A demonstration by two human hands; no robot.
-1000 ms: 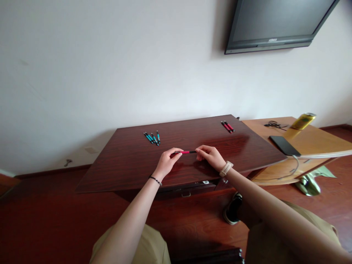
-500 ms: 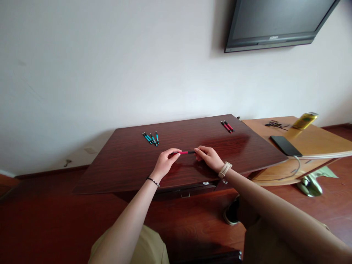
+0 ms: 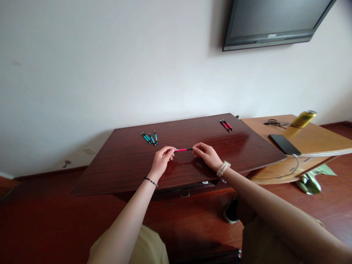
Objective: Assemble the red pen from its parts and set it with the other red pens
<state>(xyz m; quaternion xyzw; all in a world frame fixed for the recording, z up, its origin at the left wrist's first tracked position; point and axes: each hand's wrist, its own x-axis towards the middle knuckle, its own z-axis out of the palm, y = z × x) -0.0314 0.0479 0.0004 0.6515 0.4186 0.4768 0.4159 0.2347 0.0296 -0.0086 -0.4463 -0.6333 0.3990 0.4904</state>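
A red pen [image 3: 181, 150] with black ends is stretched level between my two hands, over the dark wooden table [image 3: 123, 168]. My left hand [image 3: 162, 158] pinches its left end with thumb and fingers. At the black right end, my right hand [image 3: 206, 154] pinches it too. Both tips are partly hidden by fingers. Several teal pens [image 3: 149, 138] lie in a loose group beyond my left hand. Two red pens [image 3: 226, 125] rest side by side near the table's far right corner.
A lighter wooden cabinet [image 3: 324, 139] adjoins the table on the right, bearing a black phone [image 3: 284, 144] with a white cable, a coiled black cord [image 3: 275, 123] and a yellow can [image 3: 303, 119]. A television [image 3: 275, 25] hangs on the wall. A drawer handle [image 3: 185, 193] shows at the front edge.
My left hand has slid outward to the pen's left end, so more of the pen shows between my hands. My right hand keeps its pinch. The view has shifted slightly.
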